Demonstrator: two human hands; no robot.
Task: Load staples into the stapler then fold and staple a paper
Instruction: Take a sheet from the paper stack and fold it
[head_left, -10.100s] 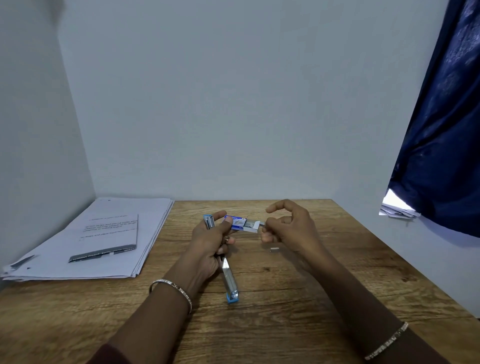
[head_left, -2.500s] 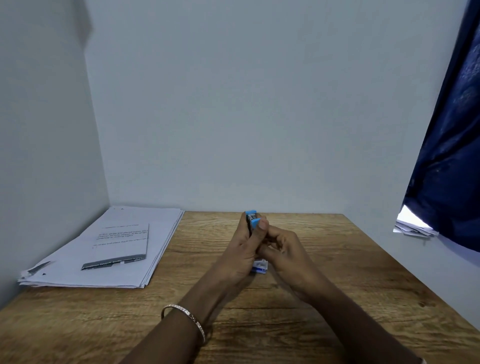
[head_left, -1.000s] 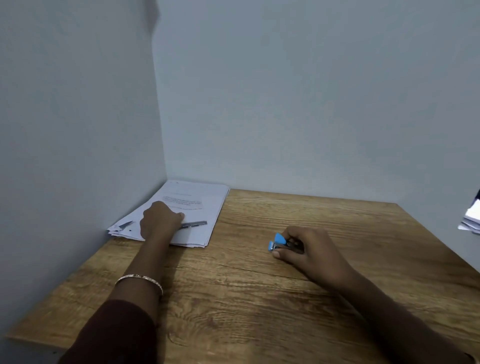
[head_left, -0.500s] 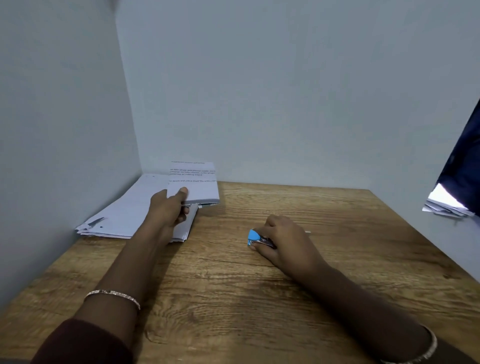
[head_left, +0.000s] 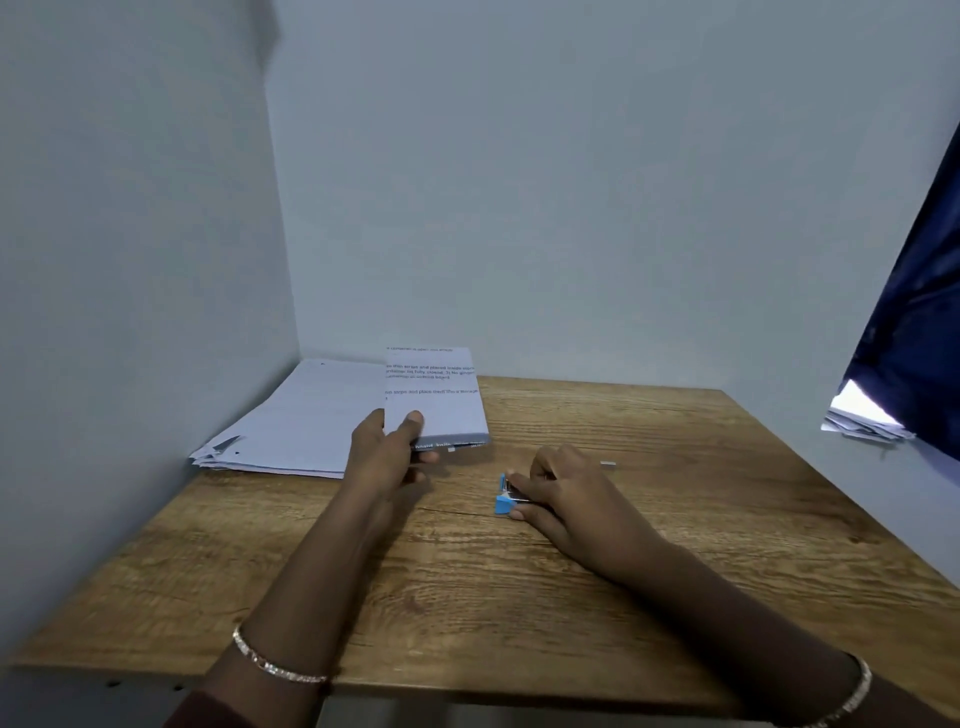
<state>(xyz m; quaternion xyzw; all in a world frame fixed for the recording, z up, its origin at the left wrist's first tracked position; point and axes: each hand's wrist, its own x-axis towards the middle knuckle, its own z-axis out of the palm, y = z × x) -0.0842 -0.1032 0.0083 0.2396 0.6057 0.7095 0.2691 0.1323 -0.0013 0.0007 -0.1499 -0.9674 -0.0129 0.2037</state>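
Observation:
My left hand (head_left: 387, 457) pinches the near edge of a folded printed paper (head_left: 441, 402), thumb on top, and holds it lifted above the wooden table (head_left: 467, 582). The paper hangs just right of the white paper stack (head_left: 306, 421) in the back left corner. My right hand (head_left: 566, 499) rests on the table with its fingers curled round a small stapler (head_left: 505, 496); only the stapler's blue tip and a bit of metal show past the fingers.
A small strip of staples (head_left: 608, 464) lies on the table behind my right hand. Walls close in at the left and back. A dark blue curtain (head_left: 914, 332) hangs at the right, with loose papers (head_left: 862, 421) under it.
My left hand has lifted the folded paper off the stack and carried it right, toward the table's middle. My right hand stays on the stapler.

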